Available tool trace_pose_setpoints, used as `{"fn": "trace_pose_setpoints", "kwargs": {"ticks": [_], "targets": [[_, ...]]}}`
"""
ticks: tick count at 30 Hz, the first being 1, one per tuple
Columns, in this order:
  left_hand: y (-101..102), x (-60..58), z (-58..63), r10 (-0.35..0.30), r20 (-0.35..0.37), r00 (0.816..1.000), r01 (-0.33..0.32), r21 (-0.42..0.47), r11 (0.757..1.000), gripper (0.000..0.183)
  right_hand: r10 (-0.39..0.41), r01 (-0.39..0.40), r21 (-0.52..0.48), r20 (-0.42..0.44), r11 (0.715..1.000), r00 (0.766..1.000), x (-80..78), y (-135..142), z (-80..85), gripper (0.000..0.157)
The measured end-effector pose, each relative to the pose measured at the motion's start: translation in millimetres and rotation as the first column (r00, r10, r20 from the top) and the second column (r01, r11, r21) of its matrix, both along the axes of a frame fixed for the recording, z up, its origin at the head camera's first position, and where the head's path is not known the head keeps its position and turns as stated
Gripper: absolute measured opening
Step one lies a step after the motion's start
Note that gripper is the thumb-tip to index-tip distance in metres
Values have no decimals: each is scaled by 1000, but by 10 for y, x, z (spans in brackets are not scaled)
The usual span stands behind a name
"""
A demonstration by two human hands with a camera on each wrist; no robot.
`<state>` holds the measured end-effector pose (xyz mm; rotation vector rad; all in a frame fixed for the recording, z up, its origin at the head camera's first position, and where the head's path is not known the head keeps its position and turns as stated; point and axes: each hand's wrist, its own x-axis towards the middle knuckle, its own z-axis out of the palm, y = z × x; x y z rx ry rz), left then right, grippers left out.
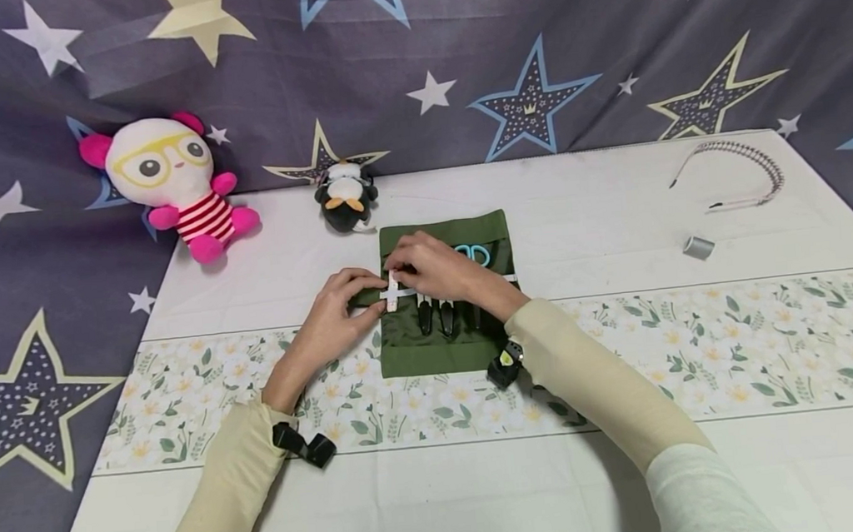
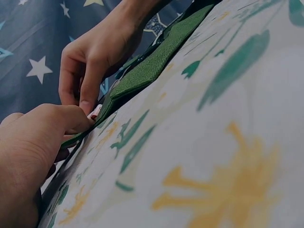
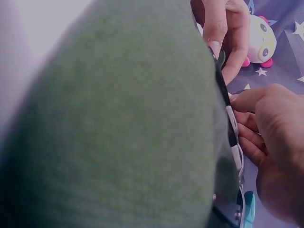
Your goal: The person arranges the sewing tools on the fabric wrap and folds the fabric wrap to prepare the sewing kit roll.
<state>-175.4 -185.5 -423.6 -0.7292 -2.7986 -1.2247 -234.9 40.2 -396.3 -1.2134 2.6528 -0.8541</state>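
Green fabric tool pouch (image 1: 434, 361) lies open on the tablecloth (image 1: 445, 502), scissors (image 1: 481, 252) and two black-tipped tools (image 1: 426, 319) already in its row, and settling the slim white tool (image 1: 393, 305) at the white elastic (image 1: 510, 278) seems unfinished, my right hand (image 1: 437, 267) pinching its top, my left hand (image 1: 334, 313) gripping the pouch's edge.
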Motion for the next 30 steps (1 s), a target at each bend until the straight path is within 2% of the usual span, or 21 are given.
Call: {"fn": "trace_pose_setpoints", "kwargs": {"ticks": [8,30], "targets": [[-4,2,-4,3,1,1000,-3,-4,1000,31,31,-31,3,-25,1000,999,10,-4,-3,22],[-4,-7,-5,2,3,1000,-2,-11,1000,32,38,-38,-3,3,999,999,9,12,2,23]]}}
